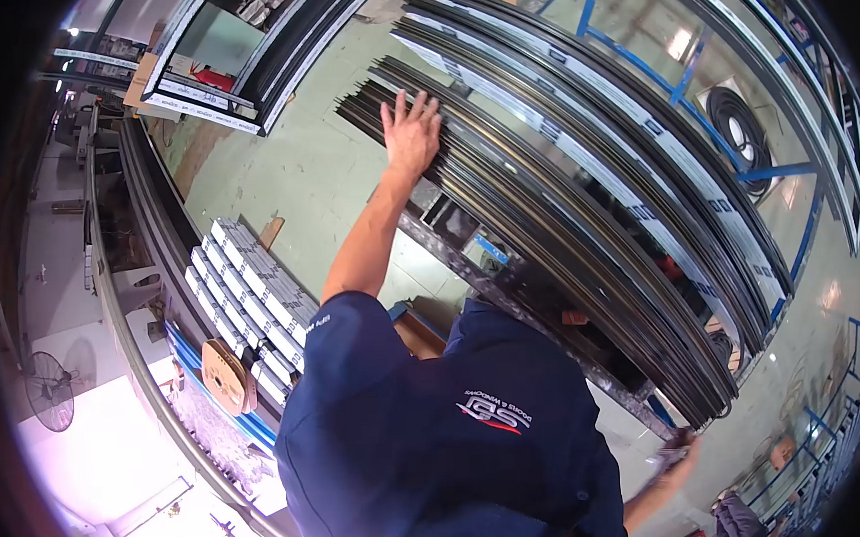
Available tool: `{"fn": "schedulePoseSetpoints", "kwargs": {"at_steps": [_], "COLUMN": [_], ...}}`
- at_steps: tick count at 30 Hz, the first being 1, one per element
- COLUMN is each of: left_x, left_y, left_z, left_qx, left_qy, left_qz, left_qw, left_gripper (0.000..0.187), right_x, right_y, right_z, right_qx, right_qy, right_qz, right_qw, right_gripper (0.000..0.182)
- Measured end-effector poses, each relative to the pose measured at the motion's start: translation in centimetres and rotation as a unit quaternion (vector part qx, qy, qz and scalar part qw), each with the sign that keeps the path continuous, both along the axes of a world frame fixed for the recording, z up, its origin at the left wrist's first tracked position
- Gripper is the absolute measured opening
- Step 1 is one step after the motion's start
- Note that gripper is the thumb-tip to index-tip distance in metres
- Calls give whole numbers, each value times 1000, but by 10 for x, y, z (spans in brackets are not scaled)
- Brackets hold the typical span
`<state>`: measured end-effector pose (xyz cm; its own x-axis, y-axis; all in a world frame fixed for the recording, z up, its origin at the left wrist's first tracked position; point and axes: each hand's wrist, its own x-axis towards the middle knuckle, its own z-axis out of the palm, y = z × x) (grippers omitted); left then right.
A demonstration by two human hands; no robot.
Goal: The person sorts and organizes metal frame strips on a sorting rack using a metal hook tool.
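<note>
Past the navy shirt [429, 460], I see the left hand [411, 127] lying open and flat on the stacked dark profiles [563, 234] on their rack, the right hand [683, 449] blurred at their far end with a grip I cannot tell, so I judge we're steadying the bundle, and next needs a firm hold.

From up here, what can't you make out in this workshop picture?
- Lower hand, head view: blurred, low by the end of the profiles; its grip is unclear, as is which hand it is.
- Upper hand: lies flat on the profiles, palm hidden.
- Shirt: covers the floor below.
- Shirt logo: upside down, small print unreadable.
- Wrapped bars: labels too small.
</note>
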<state>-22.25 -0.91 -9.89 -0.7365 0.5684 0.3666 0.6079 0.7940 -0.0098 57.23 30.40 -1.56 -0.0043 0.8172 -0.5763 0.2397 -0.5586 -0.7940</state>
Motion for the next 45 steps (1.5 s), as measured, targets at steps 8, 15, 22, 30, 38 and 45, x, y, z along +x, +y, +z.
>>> {"fn": "schedulePoseSetpoints", "kwargs": {"at_steps": [8,15,22,30,38,45], "left_x": [-90,-164,-181,-178,-172,-176], "left_y": [-33,-70,-75,-75,-71,-72], "left_z": [-15,-2,5,2,4,2], "left_qx": [163,230,286,307,287,306], "left_qy": [-6,-258,-360,-370,-340,-350], "left_qz": [93,132,160,165,168,159], "left_qw": [982,929,873,861,880,871], "left_gripper": [48,60,60,55,54,51], "right_x": [-251,-259,-294,-256,-231,-239], "right_y": [-167,-160,-169,-155,-157,-148], "right_z": [-8,-4,19,-22,-52,-17], "right_qx": [-200,-119,-38,-122,-195,-158], "right_qy": [187,251,269,288,292,363], "right_qz": [-123,-153,-74,-79,-66,29], "right_qw": [954,948,959,947,934,918], "right_gripper": [65,93,94,91,90,85]}}
